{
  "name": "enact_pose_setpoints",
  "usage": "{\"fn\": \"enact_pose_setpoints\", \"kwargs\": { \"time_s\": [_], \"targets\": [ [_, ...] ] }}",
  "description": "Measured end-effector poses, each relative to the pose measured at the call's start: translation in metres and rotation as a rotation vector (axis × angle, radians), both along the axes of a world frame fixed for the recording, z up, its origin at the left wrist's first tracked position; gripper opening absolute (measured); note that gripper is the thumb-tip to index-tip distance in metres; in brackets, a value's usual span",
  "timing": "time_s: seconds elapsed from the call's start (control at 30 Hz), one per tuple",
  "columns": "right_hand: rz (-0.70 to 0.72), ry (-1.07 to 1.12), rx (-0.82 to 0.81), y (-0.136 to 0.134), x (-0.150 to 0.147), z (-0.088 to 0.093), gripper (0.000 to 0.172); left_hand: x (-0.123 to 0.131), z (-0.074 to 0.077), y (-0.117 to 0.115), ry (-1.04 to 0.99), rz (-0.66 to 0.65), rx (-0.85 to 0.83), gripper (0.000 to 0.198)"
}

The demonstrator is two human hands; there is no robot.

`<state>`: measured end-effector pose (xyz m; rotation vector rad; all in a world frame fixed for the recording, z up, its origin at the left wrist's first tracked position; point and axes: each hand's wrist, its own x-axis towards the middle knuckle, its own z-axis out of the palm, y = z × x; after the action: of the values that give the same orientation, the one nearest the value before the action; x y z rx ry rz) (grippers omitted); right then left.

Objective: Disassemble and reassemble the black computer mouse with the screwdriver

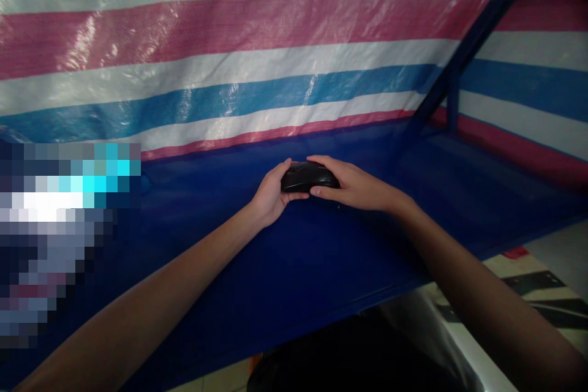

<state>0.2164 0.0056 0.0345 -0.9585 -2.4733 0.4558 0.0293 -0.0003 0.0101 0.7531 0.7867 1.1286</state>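
Note:
A glossy black computer mouse (pixel 305 177) is held between both hands, over the middle of a dark blue tabletop (pixel 285 282). My left hand (pixel 275 196) grips its left end, with the thumb along the far side and the fingers curled beneath. From the right, my right hand (pixel 344 182) closes round the other end, fingers on the far side and thumb on the near side. The underside of the mouse cannot be seen. Whether it rests on the table or is slightly raised, I cannot tell.
A shiny sheet with red, white and blue stripes (pixel 229 24) hangs behind the table. At the right rises a dark blue slanted post (pixel 459 55). A pixelated, bright area (pixel 55 214) covers the left side. The table's front edge (pixel 367 303) runs close to my body.

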Motion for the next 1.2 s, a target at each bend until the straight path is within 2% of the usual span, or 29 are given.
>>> {"fn": "enact_pose_setpoints", "kwargs": {
  "time_s": [0.77,0.93,1.0,1.2],
  "targets": [
    [0.012,0.004,-0.004,-0.0001,0.0001,-0.0006,0.061,0.0013,0.0024,-0.0004,0.008,0.018,-0.03,0.023],
    [0.006,-0.005,-0.014,-0.0001,-0.0003,-0.0018,0.074,0.0005,0.0016,-0.0005,-0.017,0.026,-0.018,0.024],
    [0.014,-0.002,-0.001,-0.0004,-0.0007,-0.0019,0.077,-0.0005,0.0004,0.0002,-0.043,0.008,-0.01,0.026],
    [0.055,0.011,0.1,0.0014,0.0006,-0.0044,0.07,-0.0015,-0.0021,0.0028,-0.07,0.011,-0.041,0.026]
  ]
}}
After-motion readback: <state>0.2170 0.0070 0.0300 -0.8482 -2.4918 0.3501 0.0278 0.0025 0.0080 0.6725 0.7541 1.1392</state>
